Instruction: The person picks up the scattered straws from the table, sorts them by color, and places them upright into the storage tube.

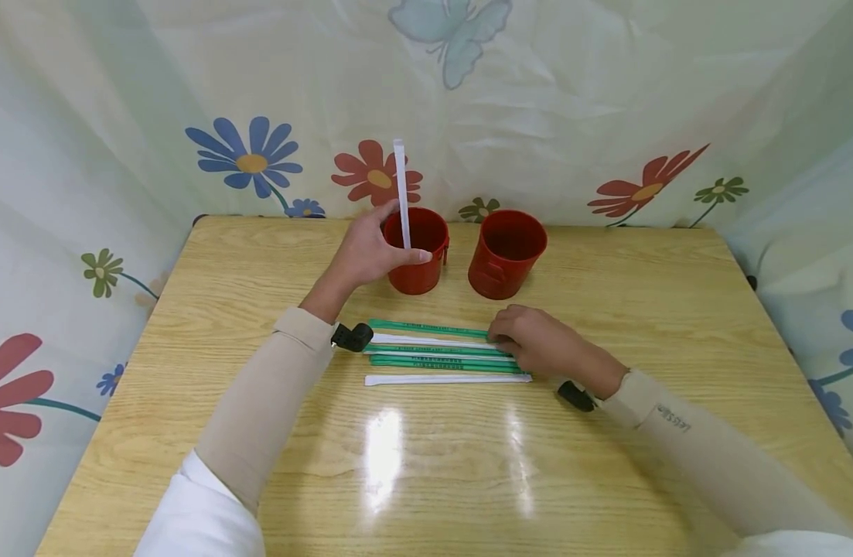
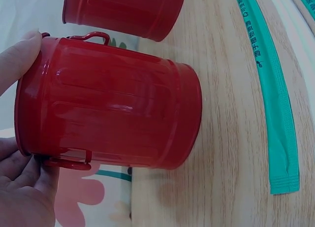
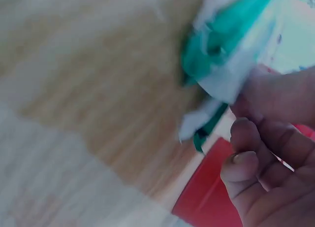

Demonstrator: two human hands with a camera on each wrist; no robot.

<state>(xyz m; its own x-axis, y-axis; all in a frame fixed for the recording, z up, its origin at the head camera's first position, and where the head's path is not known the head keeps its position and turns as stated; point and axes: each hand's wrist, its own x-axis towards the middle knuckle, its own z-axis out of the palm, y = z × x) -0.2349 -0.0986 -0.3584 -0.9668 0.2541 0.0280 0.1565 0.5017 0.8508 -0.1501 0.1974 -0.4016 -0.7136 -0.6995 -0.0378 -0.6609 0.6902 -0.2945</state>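
Note:
My left hand (image 1: 373, 247) grips a red bucket (image 1: 417, 278) across its rim, thumb on one side and fingers on the other. A white paper-wrapped straw (image 1: 401, 186) stands upright in that bucket. My right hand (image 1: 540, 340) is at the right ends of a row of wrapped straws, with curled fingers. In the blurred right wrist view, thumb and fingers pinch at a white wrapped straw (image 3: 224, 81), close beside green wrapped straws (image 3: 202, 54). One green wrapped straw (image 2: 278, 123) shows its crimped end in the left wrist view.
A second red bucket (image 1: 497, 278) stands to the right of the gripped one. A white wrapped straw (image 1: 447, 380) lies nearest me, slightly apart from the row. The wooden table (image 1: 259, 263) meets a flowered curtain (image 1: 551, 131) at the back.

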